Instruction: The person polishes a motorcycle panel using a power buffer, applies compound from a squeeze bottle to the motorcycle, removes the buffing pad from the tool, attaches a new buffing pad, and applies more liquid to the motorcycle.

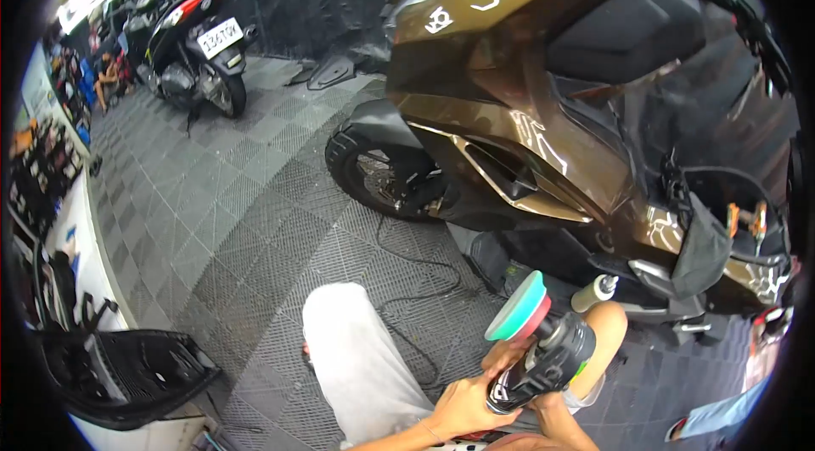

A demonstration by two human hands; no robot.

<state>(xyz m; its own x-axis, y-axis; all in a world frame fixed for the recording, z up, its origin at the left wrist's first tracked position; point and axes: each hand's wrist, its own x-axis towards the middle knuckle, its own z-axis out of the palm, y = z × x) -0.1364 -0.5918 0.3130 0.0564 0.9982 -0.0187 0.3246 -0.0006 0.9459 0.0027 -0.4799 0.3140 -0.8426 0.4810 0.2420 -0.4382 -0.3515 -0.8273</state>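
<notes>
A black polisher [548, 357] with a teal foam pad [518, 308] on a red backing plate is held above my lap, the pad pointing up and left. My left hand [463, 407] is closed round its lower end. My right hand [503, 357] grips it from behind near the head, partly hidden by the tool body. The pad is apart from the brown scooter [509, 69] in front of me, which has white hexagon decals and a front wheel [373, 171]. A pale bottle [592, 293] with a dark cap stands beside my right knee.
A dark cable [416, 260] runs over the grey tiled floor [255, 239]. Another scooter [199, 47] with a red tail stands at the back left. A black panel [127, 374] lies at lower left. A person's leg [722, 408] shows at lower right.
</notes>
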